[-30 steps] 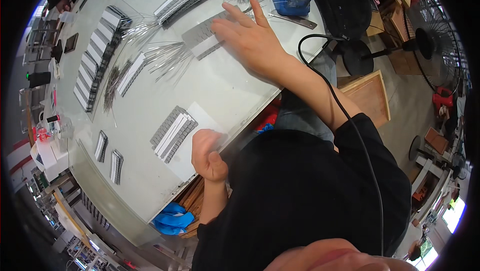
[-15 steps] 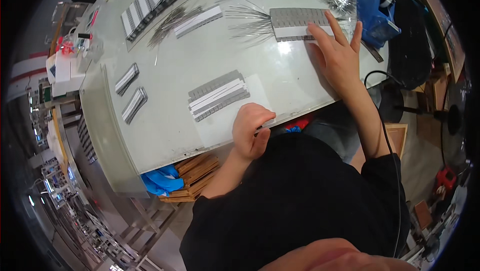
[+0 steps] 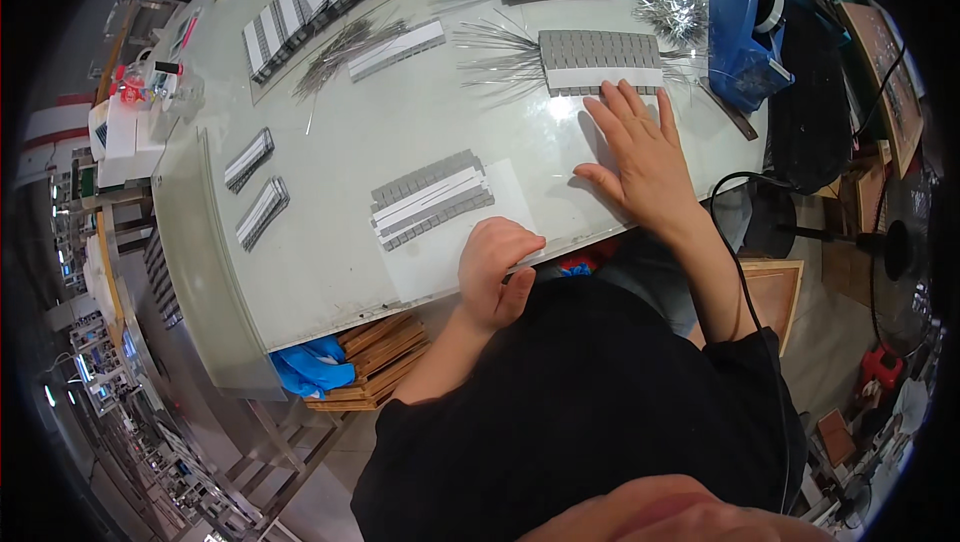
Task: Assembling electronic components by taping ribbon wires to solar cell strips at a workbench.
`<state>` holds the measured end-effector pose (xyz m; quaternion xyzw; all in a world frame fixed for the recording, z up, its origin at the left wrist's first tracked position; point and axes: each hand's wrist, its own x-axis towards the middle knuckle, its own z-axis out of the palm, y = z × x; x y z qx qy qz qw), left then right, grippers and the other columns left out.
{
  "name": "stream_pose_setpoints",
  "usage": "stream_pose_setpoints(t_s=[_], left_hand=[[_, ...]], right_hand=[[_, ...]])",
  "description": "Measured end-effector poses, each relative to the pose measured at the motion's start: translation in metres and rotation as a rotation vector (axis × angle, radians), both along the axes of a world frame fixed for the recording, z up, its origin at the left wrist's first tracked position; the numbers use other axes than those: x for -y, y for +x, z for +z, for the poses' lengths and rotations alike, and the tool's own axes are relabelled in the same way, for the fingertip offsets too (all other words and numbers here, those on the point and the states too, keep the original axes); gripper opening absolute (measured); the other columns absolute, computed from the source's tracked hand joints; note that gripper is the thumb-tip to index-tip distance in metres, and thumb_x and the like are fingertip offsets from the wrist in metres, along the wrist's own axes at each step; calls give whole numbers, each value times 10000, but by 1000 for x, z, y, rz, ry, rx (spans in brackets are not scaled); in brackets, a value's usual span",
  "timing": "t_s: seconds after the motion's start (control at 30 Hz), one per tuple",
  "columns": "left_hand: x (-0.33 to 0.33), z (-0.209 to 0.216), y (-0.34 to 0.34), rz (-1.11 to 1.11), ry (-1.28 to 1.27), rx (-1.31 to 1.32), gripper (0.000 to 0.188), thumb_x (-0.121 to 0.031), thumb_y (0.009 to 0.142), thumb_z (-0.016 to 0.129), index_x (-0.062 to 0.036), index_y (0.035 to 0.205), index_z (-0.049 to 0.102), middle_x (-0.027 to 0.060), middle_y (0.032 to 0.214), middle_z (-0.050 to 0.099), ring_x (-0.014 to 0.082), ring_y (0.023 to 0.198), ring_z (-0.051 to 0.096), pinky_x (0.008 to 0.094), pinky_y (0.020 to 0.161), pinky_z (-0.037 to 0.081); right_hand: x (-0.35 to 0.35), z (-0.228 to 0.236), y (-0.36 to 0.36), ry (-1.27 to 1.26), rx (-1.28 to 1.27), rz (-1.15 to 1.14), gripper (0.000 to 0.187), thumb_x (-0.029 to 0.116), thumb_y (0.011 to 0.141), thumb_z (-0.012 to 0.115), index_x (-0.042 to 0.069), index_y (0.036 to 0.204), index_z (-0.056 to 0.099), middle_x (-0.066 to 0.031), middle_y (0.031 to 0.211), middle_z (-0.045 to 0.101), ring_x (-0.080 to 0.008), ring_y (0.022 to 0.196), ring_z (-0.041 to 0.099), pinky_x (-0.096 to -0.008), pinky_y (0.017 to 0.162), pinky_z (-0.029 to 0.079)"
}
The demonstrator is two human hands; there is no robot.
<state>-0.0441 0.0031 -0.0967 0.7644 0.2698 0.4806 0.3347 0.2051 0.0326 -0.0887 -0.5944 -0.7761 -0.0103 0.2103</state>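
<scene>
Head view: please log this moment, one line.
left hand: half-curled, over white sheet; right hand: spread, at near edge of grey-white panel; nearby: blue tape dispenser

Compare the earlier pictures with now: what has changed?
The right hand drew back toward the person, from over the grey panel to its near edge; the view turned too. The left hand stays curled by the table edge; the blue tape dispenser stayed put.

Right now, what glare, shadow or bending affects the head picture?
Head view: white glare on the table by the grey-white strips nearest the right hand; head view: soft shadow left of that hand; head view: straight edges bend outward, corners black.
</scene>
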Motion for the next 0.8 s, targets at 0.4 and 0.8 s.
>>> stream_pose_setpoints(t_s=[0.4,0.8], left_hand=[[2,-2,-1,25,0,-34,233,-248,1004,574,-41,1079,653,121,965,683,322,837,634,412,781,482],[9,10,55,9,142,-319,406,-131,838,737,-64,1226,640,166,1273,586,367,1102,573,474,920,460]], right_hand=[[47,10,-5,-146,-12,20,700,511,898,664,66,1418,517,-187,1489,490,-348,1435,412,-612,1208,176],[84,2,45,16,-441,-273,394,97,874,719,32,1247,611,-189,1359,573,-377,1264,543,-538,1164,309]])
